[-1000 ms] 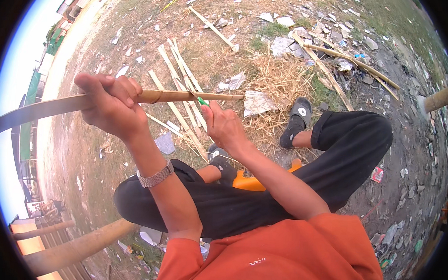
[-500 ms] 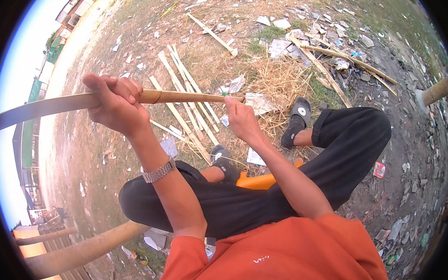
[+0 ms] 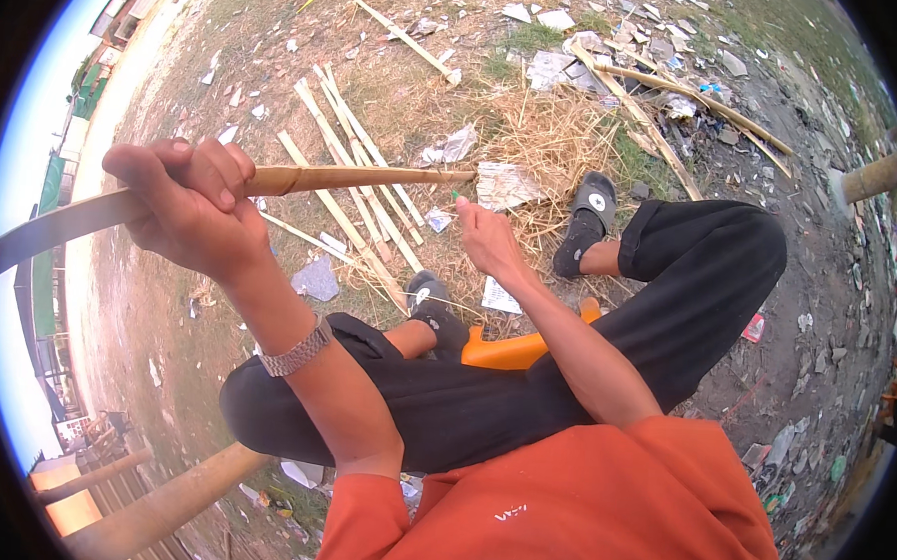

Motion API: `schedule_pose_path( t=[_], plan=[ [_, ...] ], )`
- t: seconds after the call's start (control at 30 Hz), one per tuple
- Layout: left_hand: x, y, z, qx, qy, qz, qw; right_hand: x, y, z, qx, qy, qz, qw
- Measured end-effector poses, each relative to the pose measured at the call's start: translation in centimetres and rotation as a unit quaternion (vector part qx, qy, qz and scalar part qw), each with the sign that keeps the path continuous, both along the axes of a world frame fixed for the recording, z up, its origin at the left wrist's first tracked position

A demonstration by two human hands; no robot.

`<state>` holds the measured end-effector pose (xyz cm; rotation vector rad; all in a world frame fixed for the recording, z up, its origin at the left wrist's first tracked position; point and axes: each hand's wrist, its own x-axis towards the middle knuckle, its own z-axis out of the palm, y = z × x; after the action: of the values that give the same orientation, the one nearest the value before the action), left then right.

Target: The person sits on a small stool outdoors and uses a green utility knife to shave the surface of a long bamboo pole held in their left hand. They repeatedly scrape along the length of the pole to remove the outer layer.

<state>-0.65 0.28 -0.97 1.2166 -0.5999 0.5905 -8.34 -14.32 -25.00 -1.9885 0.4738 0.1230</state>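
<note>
My left hand is wrapped round a long bamboo strip, palm side toward me. The strip runs from the left rim across the front of me, its thin tip ending near the middle of the view. Just below that tip, my right hand is closed, apart from the strip. A small green thing shows at its thumb and fingertips; the rest is hidden in the fingers, so I cannot tell what it is.
Several split bamboo pieces lie beyond my feet. Dry shavings are heaped near my right sandal. An orange plastic object is under my legs. Bamboo poles stand at left and right. Litter covers the ground.
My left hand has moved left and the bamboo strip with it. The right hand, formerly at the strip's tip, now sits a little below and clear of it.
</note>
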Motion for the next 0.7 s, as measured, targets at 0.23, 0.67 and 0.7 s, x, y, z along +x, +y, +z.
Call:
schedule_pose_path(
  t=[0.23,0.67,0.7],
  plan=[
    [-0.2,-0.4,0.2,0.047,-0.020,-0.073,0.996,1.8,-0.3,-3.3,-0.056,0.009,-0.035,0.998],
    [0.2,-0.4,0.0,0.018,-0.003,0.023,1.000,3.5,0.1,-2.6,-0.022,-0.027,-0.031,0.999],
    [0.2,-0.5,0.2,0.009,-0.001,0.040,0.999,3.7,0.4,-1.6,-0.002,-0.058,-0.041,0.997]
  ],
)
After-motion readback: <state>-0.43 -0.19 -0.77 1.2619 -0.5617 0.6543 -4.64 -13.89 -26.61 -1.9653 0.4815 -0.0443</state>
